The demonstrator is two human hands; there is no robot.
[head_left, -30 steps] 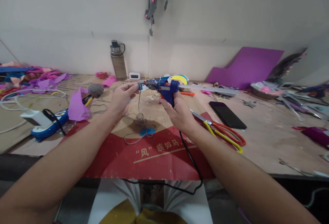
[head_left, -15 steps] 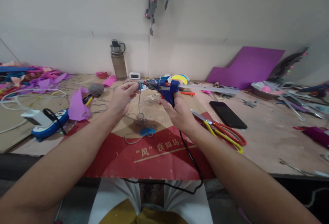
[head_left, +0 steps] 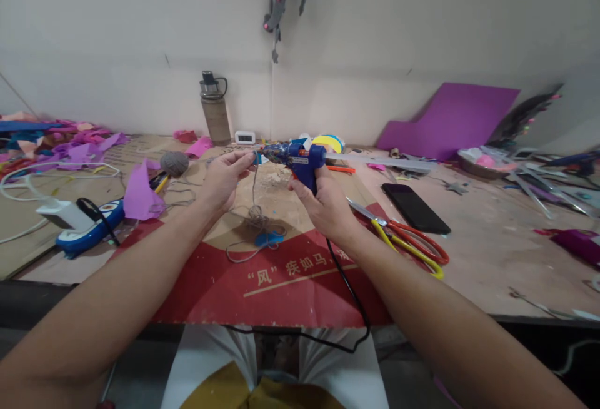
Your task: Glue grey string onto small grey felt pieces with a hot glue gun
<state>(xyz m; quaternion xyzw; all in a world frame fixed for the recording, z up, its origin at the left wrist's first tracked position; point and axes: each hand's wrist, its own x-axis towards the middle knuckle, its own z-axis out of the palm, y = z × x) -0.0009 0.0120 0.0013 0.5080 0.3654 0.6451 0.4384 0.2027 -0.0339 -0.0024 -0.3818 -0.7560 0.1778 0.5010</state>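
My right hand (head_left: 323, 202) is closed around the handle of a blue hot glue gun (head_left: 304, 162), which points left. A long clear glue stick (head_left: 379, 162) sticks out of its back end. In a pinch, my left hand (head_left: 225, 181) holds a small blue felt piece (head_left: 257, 157) close to the gun's nozzle. Grey yarn (head_left: 254, 190) hangs down from that piece to a loose tangle on the cardboard. Beside the tangle lies another blue felt piece (head_left: 268, 239), with yarn across it.
Red-and-brown cardboard (head_left: 281, 296) covers the table in front. Scissors (head_left: 403, 240) and a phone (head_left: 416, 209) lie to the right. A bottle (head_left: 216, 112) and a grey yarn ball (head_left: 175, 163) stand behind. The black cord (head_left: 349, 284) loops over the front edge.
The glue gun's nozzle has stayed close to the blue felt piece, and both hands have hardly moved. The view has shifted very slightly.
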